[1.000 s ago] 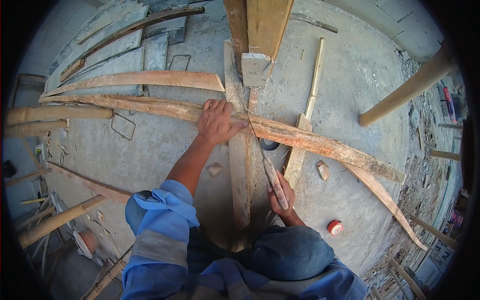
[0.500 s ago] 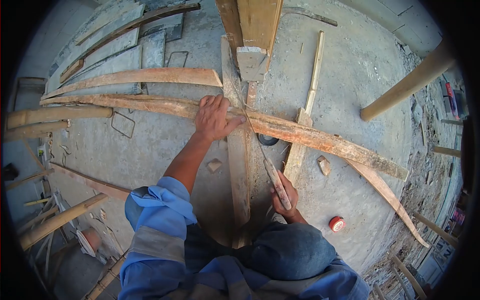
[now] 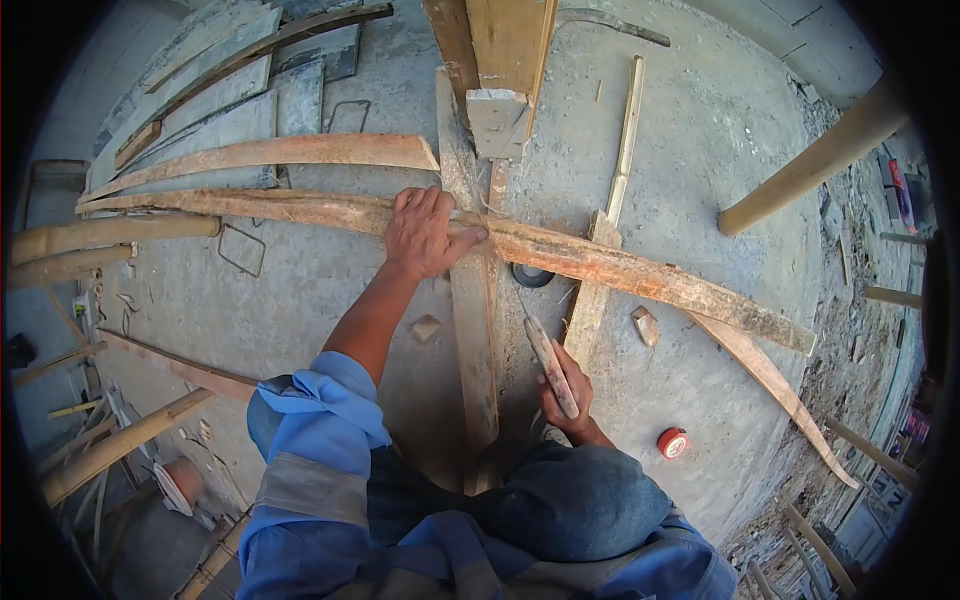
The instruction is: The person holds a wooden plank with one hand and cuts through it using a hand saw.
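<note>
A long rough wooden plank (image 3: 620,270) lies crosswise over other boards. My left hand (image 3: 422,234) grips it near its middle, fingers over the far edge and thumb pointing right. Closed around the pale handle of a handsaw (image 3: 547,362), my right hand (image 3: 574,396) is lower, between my knees and the plank. The saw's thin blade is seen edge-on and its far part is hard to make out. Beneath the plank, close to my left hand, runs an upright-lying support board (image 3: 472,340). Another light board (image 3: 592,310) passes under the plank further right.
A red tape measure (image 3: 674,443) lies on the concrete floor at the right. Small wood offcuts (image 3: 646,326) and a dark ring (image 3: 532,275) are near the plank. A timber post (image 3: 508,50) stands ahead, a round pole (image 3: 810,160) at the right. Planks (image 3: 260,152) lie left.
The saw blade, earlier visible crossing the plank beside my left thumb, now shows only faintly near the handle. My right hand has barely shifted; my left hand stays on the plank.
</note>
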Available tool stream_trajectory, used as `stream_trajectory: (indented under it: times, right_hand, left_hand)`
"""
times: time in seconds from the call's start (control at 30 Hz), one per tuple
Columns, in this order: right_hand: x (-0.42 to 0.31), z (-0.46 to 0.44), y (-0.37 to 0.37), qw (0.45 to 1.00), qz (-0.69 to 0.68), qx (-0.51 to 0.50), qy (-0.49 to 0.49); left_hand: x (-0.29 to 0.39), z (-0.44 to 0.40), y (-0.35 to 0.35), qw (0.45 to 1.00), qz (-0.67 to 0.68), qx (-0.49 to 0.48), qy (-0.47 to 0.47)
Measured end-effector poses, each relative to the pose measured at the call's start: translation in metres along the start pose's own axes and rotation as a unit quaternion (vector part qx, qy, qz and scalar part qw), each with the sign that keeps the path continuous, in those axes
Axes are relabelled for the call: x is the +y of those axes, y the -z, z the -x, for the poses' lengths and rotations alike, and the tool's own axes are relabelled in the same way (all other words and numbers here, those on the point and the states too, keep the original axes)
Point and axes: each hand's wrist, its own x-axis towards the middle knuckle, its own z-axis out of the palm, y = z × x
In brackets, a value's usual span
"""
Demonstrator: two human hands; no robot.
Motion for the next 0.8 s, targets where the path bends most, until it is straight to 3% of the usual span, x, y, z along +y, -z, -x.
stream_trajectory:
  times: [0.13,0.33,0.43,0.6,0.73,0.8]
  right_hand:
    - [-0.008,-0.006,-0.001,1.000,-0.003,0.008,0.001]
    - [-0.021,-0.084,-0.038,0.997,-0.058,0.039,-0.010]
    - [-0.003,-0.035,-0.018,0.999,0.032,0.024,0.018]
    - [-0.015,0.012,0.010,0.998,-0.021,0.004,-0.064]
    - [-0.002,-0.063,-0.031,0.997,-0.008,0.049,0.056]
    - [-0.011,-0.081,-0.037,0.997,-0.024,0.044,0.060]
  left_hand:
    - [-0.001,0.000,0.002,1.000,-0.008,0.011,-0.004]
    - [0.001,0.003,-0.001,1.000,-0.006,0.024,-0.008]
    - [-0.002,-0.001,0.000,0.999,-0.004,0.027,-0.018]
    - [-0.002,0.000,-0.001,1.000,-0.004,0.020,-0.018]
    - [0.003,-0.002,-0.001,0.999,-0.009,0.032,-0.024]
    - [0.003,0.000,0.000,0.999,-0.013,0.039,-0.023]
